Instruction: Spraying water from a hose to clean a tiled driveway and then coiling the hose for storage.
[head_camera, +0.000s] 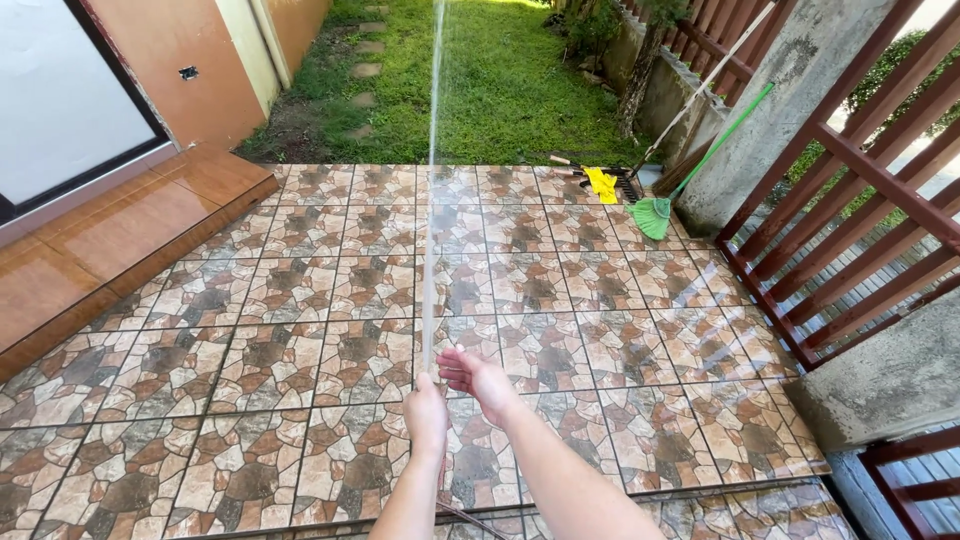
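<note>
My left hand (427, 412) is closed in a fist around the end of a thin dark hose (468, 519), which runs back under my forearm. A narrow jet of water (431, 200) shoots from that fist straight out over the wet patterned stone tiles (300, 300) toward the lawn. Just to the right of the jet, my right hand (482, 380) is held palm inward with its fingers loosely spread. It holds nothing.
A green fan rake (655, 213) and a long pale pole lean on a concrete pillar (770, 130) at the far right, beside yellow gloves (602, 184). A red-brown railing (850, 230) lines the right side. A raised orange step (110, 240) and a glass door are on the left.
</note>
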